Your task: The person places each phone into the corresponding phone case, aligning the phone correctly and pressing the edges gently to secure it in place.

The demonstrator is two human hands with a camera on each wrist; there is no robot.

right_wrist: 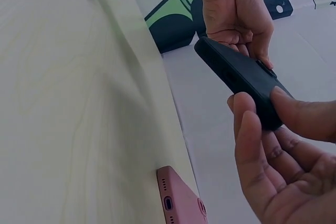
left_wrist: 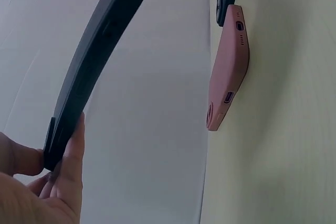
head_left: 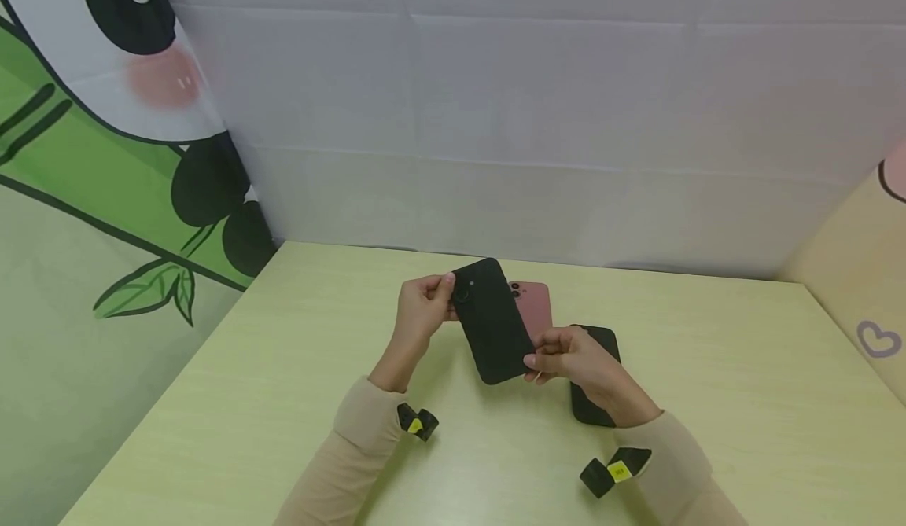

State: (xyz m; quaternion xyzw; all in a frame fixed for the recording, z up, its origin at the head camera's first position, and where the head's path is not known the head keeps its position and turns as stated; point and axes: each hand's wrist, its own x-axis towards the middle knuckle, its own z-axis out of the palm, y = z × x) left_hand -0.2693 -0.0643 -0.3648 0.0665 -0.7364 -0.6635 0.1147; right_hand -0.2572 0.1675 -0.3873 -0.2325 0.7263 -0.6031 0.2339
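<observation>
A black phone (head_left: 493, 321), apparently in a matte case, is held tilted above the table with its camera side facing up. My left hand (head_left: 422, 306) pinches its upper left corner beside the camera. At the lower right corner, the thumb and fingers of my right hand (head_left: 576, 361) grip the edge. Behind the held phone lies a pink phone (head_left: 535, 306), partly covered by it in the head view; its port end shows in the left wrist view. A second black phone (head_left: 594, 412) rests on the table, partly hidden under my right hand and wrist.
The pale wooden table (head_left: 248, 400) reaches back to a white wall sheet (head_left: 510, 117). A panda and bamboo print (head_left: 134, 156) hangs at the left, and a cream panel with a heart (head_left: 878, 340) stands at the right. Both sleeves carry black wrist devices (head_left: 418, 422).
</observation>
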